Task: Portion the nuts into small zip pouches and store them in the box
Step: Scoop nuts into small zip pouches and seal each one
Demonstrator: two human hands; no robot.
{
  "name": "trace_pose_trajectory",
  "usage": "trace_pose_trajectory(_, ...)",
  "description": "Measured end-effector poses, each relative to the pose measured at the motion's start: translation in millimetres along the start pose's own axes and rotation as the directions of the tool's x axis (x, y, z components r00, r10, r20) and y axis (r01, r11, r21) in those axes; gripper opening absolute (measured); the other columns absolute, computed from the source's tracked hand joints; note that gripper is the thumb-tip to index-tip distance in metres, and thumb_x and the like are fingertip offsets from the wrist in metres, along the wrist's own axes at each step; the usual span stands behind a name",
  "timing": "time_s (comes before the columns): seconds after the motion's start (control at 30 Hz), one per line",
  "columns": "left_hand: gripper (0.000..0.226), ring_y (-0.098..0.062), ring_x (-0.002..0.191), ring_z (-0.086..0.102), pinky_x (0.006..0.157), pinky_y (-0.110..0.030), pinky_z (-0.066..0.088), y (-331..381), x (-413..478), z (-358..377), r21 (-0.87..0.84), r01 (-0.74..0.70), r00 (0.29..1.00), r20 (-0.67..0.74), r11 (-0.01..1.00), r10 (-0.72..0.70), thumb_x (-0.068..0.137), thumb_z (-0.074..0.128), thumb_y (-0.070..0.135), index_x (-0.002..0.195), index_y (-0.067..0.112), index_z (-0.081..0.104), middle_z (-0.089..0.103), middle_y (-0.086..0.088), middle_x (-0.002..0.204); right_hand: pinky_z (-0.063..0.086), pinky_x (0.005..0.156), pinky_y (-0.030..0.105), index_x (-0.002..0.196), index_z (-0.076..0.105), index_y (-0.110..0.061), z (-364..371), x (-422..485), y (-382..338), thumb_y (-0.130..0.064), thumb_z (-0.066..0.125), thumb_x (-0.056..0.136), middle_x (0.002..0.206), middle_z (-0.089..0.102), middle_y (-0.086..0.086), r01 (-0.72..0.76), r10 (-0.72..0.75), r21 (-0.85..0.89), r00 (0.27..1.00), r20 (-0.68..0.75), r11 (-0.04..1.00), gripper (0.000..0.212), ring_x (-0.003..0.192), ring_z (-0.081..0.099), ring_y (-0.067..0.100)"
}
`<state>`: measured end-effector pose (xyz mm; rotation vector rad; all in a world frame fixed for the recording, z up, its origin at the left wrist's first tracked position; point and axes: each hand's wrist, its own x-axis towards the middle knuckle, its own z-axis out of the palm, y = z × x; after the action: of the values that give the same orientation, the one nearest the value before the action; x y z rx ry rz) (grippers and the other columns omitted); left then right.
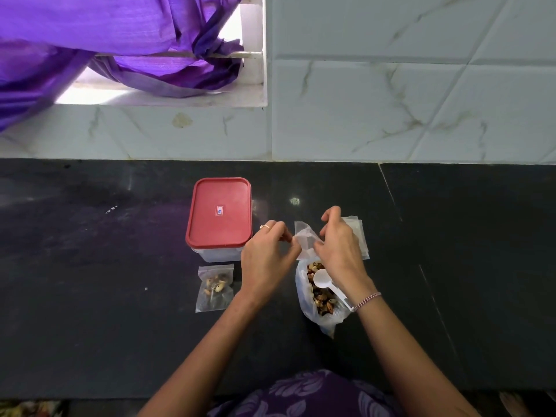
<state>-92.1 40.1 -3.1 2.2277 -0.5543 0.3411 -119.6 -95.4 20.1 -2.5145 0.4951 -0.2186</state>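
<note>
Over the dark counter (90, 296), left hand (267, 260) and right hand (337, 248) both work one empty zip pouch (304, 240), held up between them just above the nut bag. Left fingers curled, pinching the pouch's left edge; right thumb and fingers curled, pinching the opposite side. Looks like prying the zip mouth apart; how far it is open can't be told. Directly below: open plastic bag of mixed nuts (322, 300) lying on the counter, white plastic scoop (321, 279) resting in it, handle running under the right wrist. Stack of spare pouches (361, 239) lies flat behind the right hand. Left of the left forearm: one filled pouch (215, 288), flat, nuts inside, seal state unclear. Behind it, clear storage box (219, 218), red lid on, contents not visible; lid has to come off before storing. Risks: film is thin and slick, so fingers may slip off the zip lips; the mouth may flop shut once one hand lets go for the scoop, scattering nuts; the right wrist sits close over the scoop handle, so a bump could flip it or drag the bag; an overfilled pouch won't zip
</note>
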Motion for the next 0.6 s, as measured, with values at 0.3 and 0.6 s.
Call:
trace_pose_trajectory(0.3,0.072,-0.005,0.142,0.024,0.116,-0.021,0.023,-24,-8,1,-0.401,0.031,0.871,0.46,0.916,0.172,0.083,0.047,0.042,0.148,0.024,0.022,0.027,0.012,0.152,0.047,0.079,0.028,0.124,0.036,-0.016,-6,1,-14,-0.01,0.07,0.081,0.121,0.052,0.008,0.053,-0.037,-0.065,0.975,0.22,0.997,0.055,0.103,0.059,0.023)
trace_pose_trajectory(0.6,0.075,-0.013,0.123,0.043,0.104,-0.039,0.043,-33,-17,18,-0.38,0.107,0.867,0.488,0.919,0.101,0.078,0.074,0.025,0.138,0.024,0.031,0.043,0.005,0.13,0.052,0.084,0.031,0.134,0.03,-0.019,-13,-9,-24,-0.021,0.069,0.085,0.128,0.048,0.007,0.081,-0.075,-0.017,0.967,0.244,0.997,0.062,0.101,0.061,0.022)
